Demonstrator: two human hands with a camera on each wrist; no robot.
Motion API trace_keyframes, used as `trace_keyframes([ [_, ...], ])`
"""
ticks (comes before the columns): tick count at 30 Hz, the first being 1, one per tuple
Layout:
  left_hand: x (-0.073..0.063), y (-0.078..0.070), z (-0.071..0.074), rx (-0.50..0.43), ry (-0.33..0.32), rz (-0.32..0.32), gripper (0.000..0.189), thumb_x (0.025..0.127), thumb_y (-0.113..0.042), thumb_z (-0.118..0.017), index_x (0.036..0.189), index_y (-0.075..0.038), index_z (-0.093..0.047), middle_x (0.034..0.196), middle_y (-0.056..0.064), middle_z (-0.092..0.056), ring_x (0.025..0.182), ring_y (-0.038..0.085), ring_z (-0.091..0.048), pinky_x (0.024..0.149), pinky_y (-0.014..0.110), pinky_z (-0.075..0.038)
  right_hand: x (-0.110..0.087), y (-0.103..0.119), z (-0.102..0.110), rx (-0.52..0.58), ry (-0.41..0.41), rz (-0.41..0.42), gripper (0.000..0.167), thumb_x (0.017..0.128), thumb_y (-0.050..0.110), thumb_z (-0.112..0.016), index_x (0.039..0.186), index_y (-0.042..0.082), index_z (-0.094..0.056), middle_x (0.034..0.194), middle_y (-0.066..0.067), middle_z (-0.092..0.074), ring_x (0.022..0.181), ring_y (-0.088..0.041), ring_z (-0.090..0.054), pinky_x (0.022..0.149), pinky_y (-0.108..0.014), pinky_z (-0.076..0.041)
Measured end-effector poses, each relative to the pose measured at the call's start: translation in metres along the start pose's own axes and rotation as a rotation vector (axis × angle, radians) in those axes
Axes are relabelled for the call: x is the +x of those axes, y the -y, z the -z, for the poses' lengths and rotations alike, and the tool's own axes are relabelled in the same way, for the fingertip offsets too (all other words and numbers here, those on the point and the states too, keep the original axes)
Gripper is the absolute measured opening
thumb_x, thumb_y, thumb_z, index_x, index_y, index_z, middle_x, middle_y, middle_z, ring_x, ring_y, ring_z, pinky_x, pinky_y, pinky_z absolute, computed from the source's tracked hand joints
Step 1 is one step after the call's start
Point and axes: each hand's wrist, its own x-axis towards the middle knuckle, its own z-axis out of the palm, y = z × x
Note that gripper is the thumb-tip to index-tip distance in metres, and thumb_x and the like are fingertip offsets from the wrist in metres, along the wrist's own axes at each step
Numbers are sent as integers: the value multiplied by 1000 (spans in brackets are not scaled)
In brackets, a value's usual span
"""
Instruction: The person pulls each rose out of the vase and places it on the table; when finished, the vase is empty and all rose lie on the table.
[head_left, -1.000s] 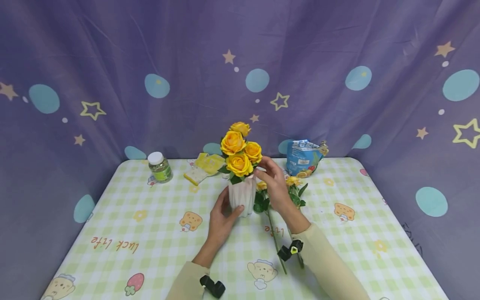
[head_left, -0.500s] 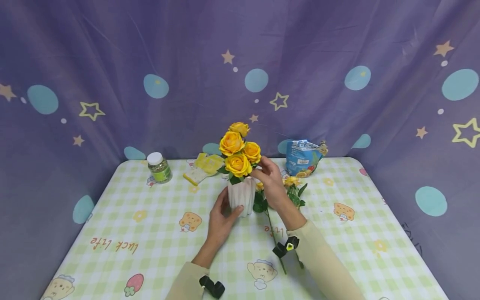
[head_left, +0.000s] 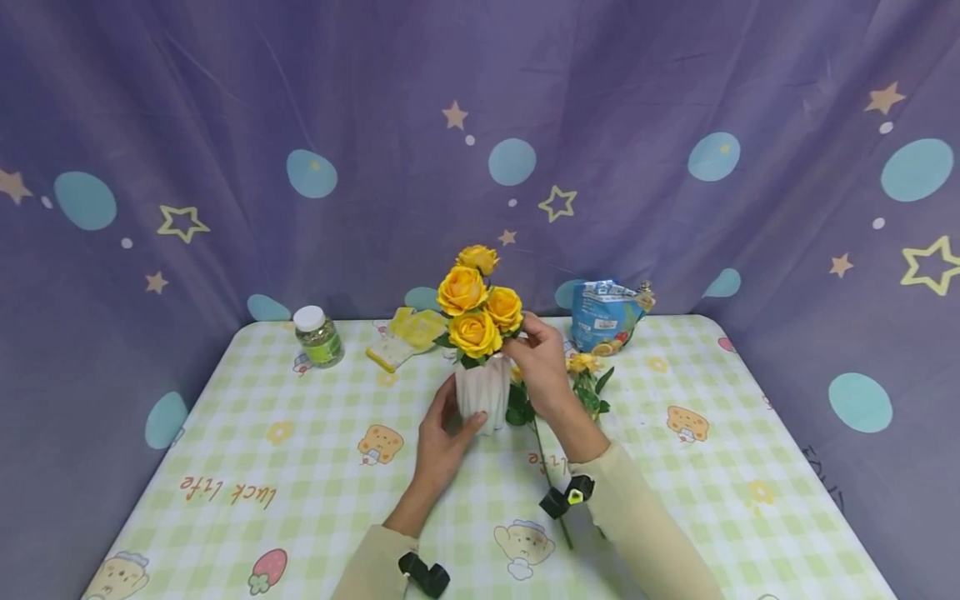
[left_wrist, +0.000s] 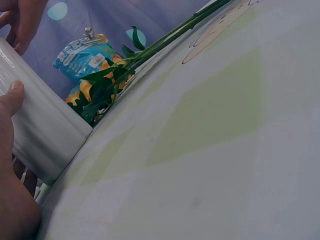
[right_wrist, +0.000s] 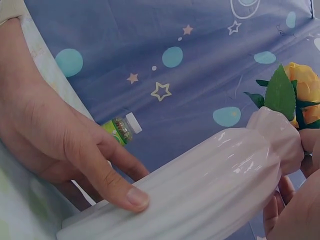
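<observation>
A pale, ribbed vase (head_left: 483, 396) stands on the table with several yellow roses (head_left: 476, 333) in its mouth. My left hand (head_left: 441, 446) holds the vase low on its left side, thumb across the front. In the right wrist view, the left thumb presses the glossy wall of the vase (right_wrist: 200, 180). My right hand (head_left: 543, 367) is at the vase mouth, just below the right-hand bloom, with bent fingers. Whether it pinches a stem or a leaf is hidden. Beside the vase lie more yellow roses (head_left: 583, 363), partly behind the right arm, their long green stems (left_wrist: 170, 42) toward me.
A lidded jar (head_left: 319, 337) stands at the back left, beside a yellow and white cloth-like item (head_left: 405, 335). At the back right is a blue pouch (head_left: 606, 321) with a clip on it. A purple curtain (head_left: 630, 100) surrounds the checked table (head_left: 322, 517).
My right hand and forearm have shifted slightly left, the thumb coming further in under the blooms. The left hand keeps its hold on the vase, which stays in place.
</observation>
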Motion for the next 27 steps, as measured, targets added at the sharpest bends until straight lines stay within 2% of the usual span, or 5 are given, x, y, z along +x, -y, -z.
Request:
trace_keyframes([
  [6,0,0,0,-8,0,4,81,100,-17,-86,169,-11,-44,171,15,-49,156,35,-49,132,55,-36,-1,3,-2,-4,-48,20,25,90,-15,-66,113,-18,-76,123,-5,-70,109,-16,-61,78,-23,-58],
  [13,0,0,0,-7,3,5,82,100,-18,-86,170,-10,-43,172,15,-48,157,35,-48,133,54,-36,0,8,-2,47,-40,65,29,104,-3,-73,132,-11,-76,129,-9,-74,121,-19,-67,99,-30,-63],
  [18,1,0,0,0,8,10,82,101,-21,-86,170,-13,-43,173,13,-46,158,34,-47,133,54,-35,0,15,-3,52,-31,59,33,105,2,-75,137,-5,-75,135,-11,-78,127,-23,-72,111,-40,-61],
  [22,1,1,1,3,9,13,82,101,-22,-86,170,-14,-43,173,12,-46,158,33,-47,133,54,-35,0,19,-2,58,-31,61,31,105,1,-74,135,-7,-76,130,-11,-80,122,-22,-75,111,-42,-61],
  [27,0,1,1,2,12,13,82,101,-22,-86,170,-13,-43,173,12,-46,157,33,-48,133,53,-36,2,22,-1,63,-48,60,26,104,0,-73,130,-6,-79,118,-1,-82,116,-19,-75,106,-38,-63],
])
